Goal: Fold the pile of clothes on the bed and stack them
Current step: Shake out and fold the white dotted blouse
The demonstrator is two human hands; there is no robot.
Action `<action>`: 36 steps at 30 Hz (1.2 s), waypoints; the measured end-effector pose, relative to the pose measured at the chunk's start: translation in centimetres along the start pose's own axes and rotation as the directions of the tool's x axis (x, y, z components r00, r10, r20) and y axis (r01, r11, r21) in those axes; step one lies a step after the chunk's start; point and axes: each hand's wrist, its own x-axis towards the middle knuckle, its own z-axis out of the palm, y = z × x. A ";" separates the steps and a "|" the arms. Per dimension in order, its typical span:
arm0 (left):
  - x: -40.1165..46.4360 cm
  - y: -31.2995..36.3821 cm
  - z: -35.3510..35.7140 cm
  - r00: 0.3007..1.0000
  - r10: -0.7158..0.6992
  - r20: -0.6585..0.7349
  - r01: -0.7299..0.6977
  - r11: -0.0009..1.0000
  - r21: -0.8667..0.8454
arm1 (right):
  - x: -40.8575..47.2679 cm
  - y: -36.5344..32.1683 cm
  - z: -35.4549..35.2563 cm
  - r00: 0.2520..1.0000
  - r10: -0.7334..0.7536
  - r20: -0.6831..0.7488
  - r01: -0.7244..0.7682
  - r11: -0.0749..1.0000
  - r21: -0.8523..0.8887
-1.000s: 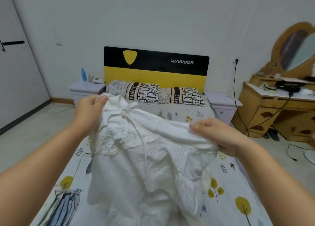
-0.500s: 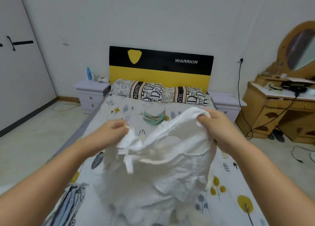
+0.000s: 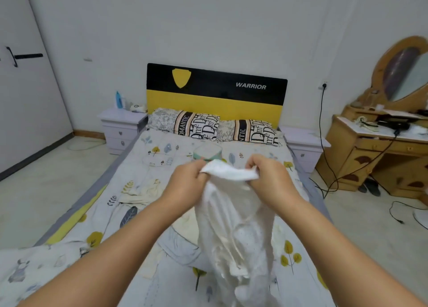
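Both hands hold a white garment up over the bed.

The left hand (image 3: 185, 181) and right hand (image 3: 272, 179) pinch the top edge of the thin white dotted cotton garment (image 3: 236, 228) close together, fingers curled into the cloth; it hangs in long folds, its lower end reaching the leaf-printed bedsheet (image 3: 129, 190). A small folded teal-and-white cloth (image 3: 207, 152) lies near the lettered pillows (image 3: 215, 128).

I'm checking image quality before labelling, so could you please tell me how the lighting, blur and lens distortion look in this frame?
Head view: soft, even light, no harsh shadows or glare; wide-angle bending curves the walls and stretches the forearms at the edges; the white garment held by the left hand and right hand looks slightly washed out, and the folded clothes behind them are smeared; the headboard lettering stays readable.
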 end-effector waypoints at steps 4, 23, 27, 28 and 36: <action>1.7 -1.4 -2.3 0.981 -0.080 -0.179 0.079 0.997 -0.012 | -3.3 6.0 2.7 0.990 0.116 0.085 -0.083 0.942 -0.325; 0.4 -10.9 -5.7 0.832 -0.510 0.218 0.537 0.839 -0.088 | -3.8 6.8 -1.0 0.826 0.255 0.502 -0.482 0.781 0.397; -0.6 -10.4 -9.2 0.791 -0.329 0.515 0.401 0.916 -0.030 | -4.0 7.7 -5.0 0.551 0.004 0.835 -0.588 0.712 0.385; -0.8 -10.3 -10.2 0.751 -0.298 0.589 0.399 0.916 -0.046 | -4.1 8.1 -5.8 0.498 -0.060 0.865 -0.583 0.715 0.386; -0.5 -8.7 -14.9 0.692 -0.195 0.695 0.272 0.962 -0.001 | -3.7 8.6 -10.5 0.470 -0.178 0.865 -0.569 0.688 0.450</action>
